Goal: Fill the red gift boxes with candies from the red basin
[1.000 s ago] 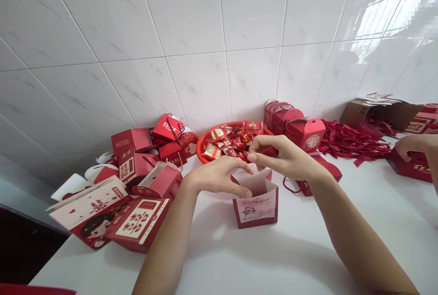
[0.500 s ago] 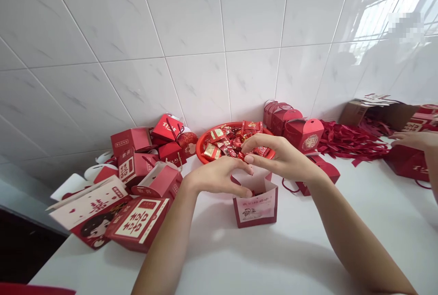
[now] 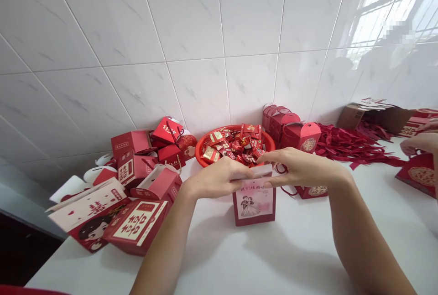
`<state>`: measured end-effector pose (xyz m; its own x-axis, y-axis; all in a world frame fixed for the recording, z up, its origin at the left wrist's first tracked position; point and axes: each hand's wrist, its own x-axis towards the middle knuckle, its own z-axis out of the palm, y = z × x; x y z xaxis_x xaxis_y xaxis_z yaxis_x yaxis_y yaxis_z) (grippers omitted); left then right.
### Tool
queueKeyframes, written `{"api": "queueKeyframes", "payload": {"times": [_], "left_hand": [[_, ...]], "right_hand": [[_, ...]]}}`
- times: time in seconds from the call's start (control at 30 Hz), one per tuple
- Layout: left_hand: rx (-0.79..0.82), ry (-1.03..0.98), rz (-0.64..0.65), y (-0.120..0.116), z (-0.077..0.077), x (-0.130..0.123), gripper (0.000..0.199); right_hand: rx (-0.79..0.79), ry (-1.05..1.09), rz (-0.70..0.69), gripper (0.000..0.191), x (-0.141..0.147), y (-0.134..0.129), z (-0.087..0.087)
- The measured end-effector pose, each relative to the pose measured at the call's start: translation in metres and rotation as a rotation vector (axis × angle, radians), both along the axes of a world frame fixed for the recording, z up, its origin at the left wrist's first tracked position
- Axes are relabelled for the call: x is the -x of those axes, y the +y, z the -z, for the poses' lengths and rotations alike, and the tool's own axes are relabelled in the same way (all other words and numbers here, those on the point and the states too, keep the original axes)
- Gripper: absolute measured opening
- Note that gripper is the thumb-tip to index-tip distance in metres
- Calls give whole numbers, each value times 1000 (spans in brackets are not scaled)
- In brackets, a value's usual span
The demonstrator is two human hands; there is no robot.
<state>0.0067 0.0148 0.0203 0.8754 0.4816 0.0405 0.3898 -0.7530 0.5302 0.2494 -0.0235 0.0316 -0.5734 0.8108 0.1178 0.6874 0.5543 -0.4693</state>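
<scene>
A small red and pink gift bag point(image 3: 255, 204) with a printed couple on its front stands upright on the white table. My left hand point(image 3: 217, 176) grips its upper left edge, thumb in front and fingers behind. At the upper right edge, my right hand point(image 3: 290, 167) pinches the bag the same way. Between the hands the bag's top edges are drawn close together, and its inside is hidden. Just behind sits a red basket point(image 3: 201, 160) heaped with wrapped candies point(image 3: 236, 144).
Several red gift boxes point(image 3: 143, 222) pile up at left. More red boxes point(image 3: 301, 137) stand by the tiled wall, beside dark red ribbons point(image 3: 349, 147) and a cardboard box point(image 3: 349, 115). At the right edge, another person's hand point(image 3: 422, 142) is over a red box point(image 3: 419, 174).
The gift bag's open top has been drawn together, and its front panel now stands straight. My hands have moved from above the opening to its two upper sides.
</scene>
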Motion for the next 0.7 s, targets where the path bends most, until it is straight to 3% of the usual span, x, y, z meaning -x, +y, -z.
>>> {"api": "queueKeyframes", "payload": {"times": [0.1, 0.23, 0.4, 0.47, 0.57, 0.63, 0.7], "left_hand": [[-93, -150, -79, -1, -1, 1, 34], [-213, -433, -182, -2, 0, 4, 36], [-301, -714, -269, -7, 0, 5, 56], [-316, -735, -290, -10, -3, 7, 60], [-310, -714, -315, -14, -9, 10, 55], [-306, -705, -317, -14, -11, 12, 51], [-318, -702, -307, -12, -11, 13, 45]], "right_hand": [[-37, 27, 9, 39, 1, -4, -1], [-228, 116, 117, 23, 4, -10, -4], [-666, 344, 272, 13, -6, -30, -13], [-921, 442, 490, 12, -15, -41, -19], [-1211, 593, 983, 13, -34, -52, -26], [-1270, 653, 1200, 16, -49, -51, -27], [-1238, 659, 1251, 16, -65, -43, -24]]}}
